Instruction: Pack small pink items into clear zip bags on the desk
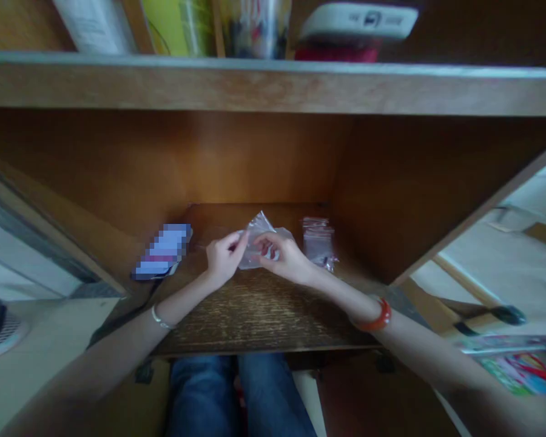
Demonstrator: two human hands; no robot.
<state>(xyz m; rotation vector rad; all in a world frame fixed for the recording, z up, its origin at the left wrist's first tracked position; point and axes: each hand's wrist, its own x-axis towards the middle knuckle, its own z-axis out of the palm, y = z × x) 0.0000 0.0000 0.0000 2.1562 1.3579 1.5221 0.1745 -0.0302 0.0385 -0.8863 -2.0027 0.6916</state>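
Observation:
A clear plastic zip bag (256, 226) is between my two hands, over the wooden desk. My left hand (222, 258) is closed, with thumb and forefinger pinching the bag's left edge. On the bag's right side, my right hand (289, 258) has curled fingers, and its thumb stands apart from the forefinger. The palm side of this hand is partly hidden. More clear plastic shows behind its knuckles. To the right lies a stack of similar clear zip bags (317, 240), touched by neither hand.
A blurred-out phone (164, 250) lies on the left of the wooden desk (246, 315). Side panels enclose the desk, and a shelf (273, 88) crosses above it, with containers and a white box (359, 21) on it. My legs (204, 394) are below the front edge.

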